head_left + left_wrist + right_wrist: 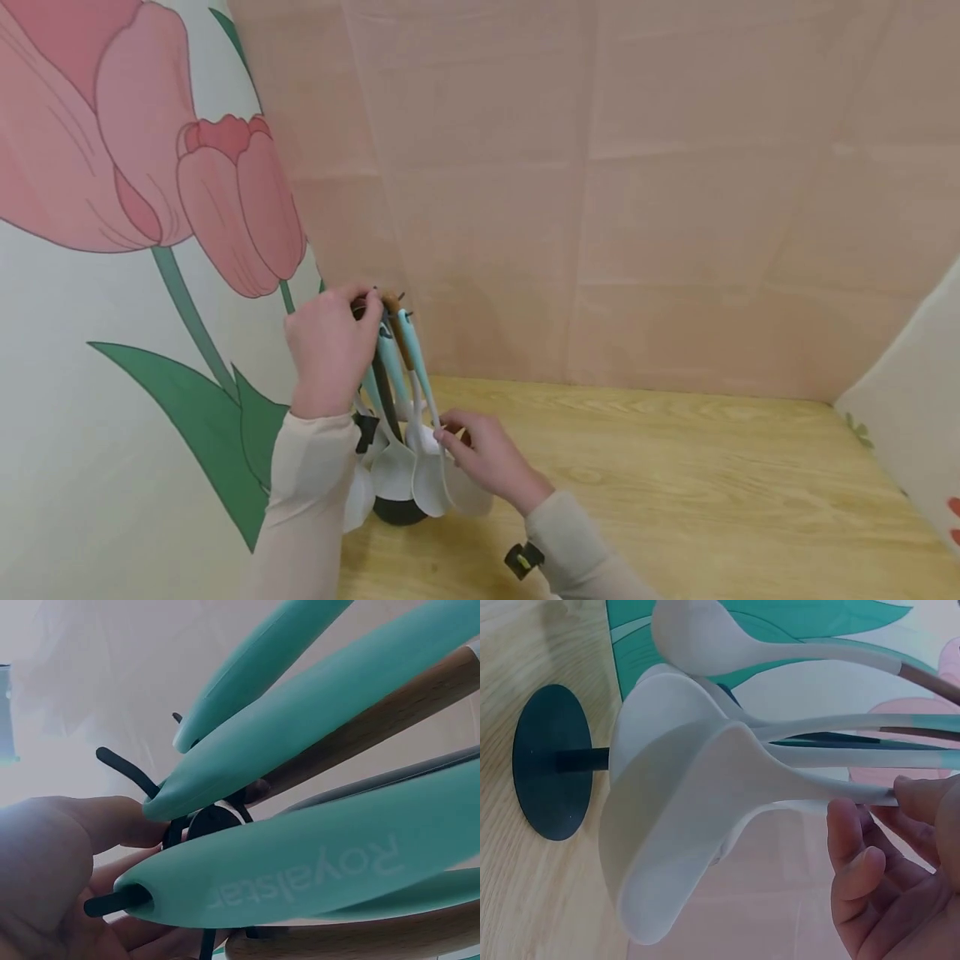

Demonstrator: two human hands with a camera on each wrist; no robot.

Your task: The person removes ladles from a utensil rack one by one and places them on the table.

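A black utensil stand (551,761) holds several hanging kitchen utensils with white heads and teal or wooden handles. At its top my left hand (330,350) grips around the hub; black hooks (124,769) stick out beside its fingers in the left wrist view. My right hand (491,454) pinches the slim neck of a white ladle (682,810) between thumb and fingers. That ladle hangs on the near right side, bowl downward. A teal handle with lettering (300,870) hangs from a hook close to my left hand. The left fingertips are partly hidden.
The stand's round base rests on a wood-grain tabletop (675,483). Close on the left rises a wall covering with printed tulips (232,208). Behind is a creased pink backdrop (600,208), and a white panel (915,417) stands at far right.
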